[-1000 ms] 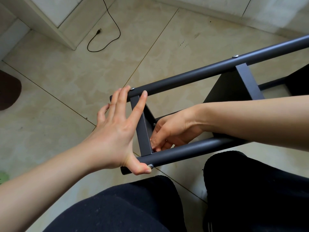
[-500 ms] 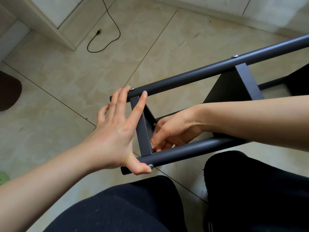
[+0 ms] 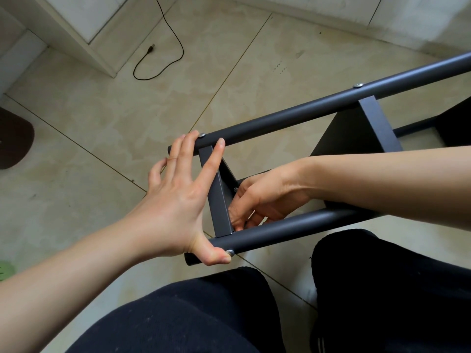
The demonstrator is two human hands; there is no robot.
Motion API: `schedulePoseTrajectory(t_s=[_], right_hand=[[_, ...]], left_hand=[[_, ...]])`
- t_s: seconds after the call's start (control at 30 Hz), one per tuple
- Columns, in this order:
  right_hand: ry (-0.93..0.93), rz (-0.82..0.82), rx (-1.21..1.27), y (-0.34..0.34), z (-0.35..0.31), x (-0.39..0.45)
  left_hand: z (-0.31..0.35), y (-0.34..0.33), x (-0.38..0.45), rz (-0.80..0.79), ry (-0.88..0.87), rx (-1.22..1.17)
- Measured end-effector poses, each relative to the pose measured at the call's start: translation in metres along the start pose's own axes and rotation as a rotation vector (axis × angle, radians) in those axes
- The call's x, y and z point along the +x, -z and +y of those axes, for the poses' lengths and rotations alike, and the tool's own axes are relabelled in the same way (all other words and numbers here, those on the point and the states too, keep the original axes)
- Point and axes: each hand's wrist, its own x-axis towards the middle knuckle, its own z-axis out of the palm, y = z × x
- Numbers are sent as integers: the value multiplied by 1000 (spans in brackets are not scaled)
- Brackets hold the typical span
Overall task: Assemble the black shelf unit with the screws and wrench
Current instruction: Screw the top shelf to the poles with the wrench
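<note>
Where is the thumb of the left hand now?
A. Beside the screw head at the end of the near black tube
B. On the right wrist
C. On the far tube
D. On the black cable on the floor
A: the left hand spans both tubes, and its thumb lies beside the screw on the near tube.
</note>
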Motion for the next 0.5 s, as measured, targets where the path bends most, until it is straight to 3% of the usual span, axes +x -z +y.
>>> schedulePoseTrajectory(t_s=[0.4,0.5], right_hand=[[19,119,-103,-11,-5,-8],[33,248,-294,-16,-8,-22]], left_hand=[[-1,1,1,-29,13,6],[1,2,3,-59,31,12]])
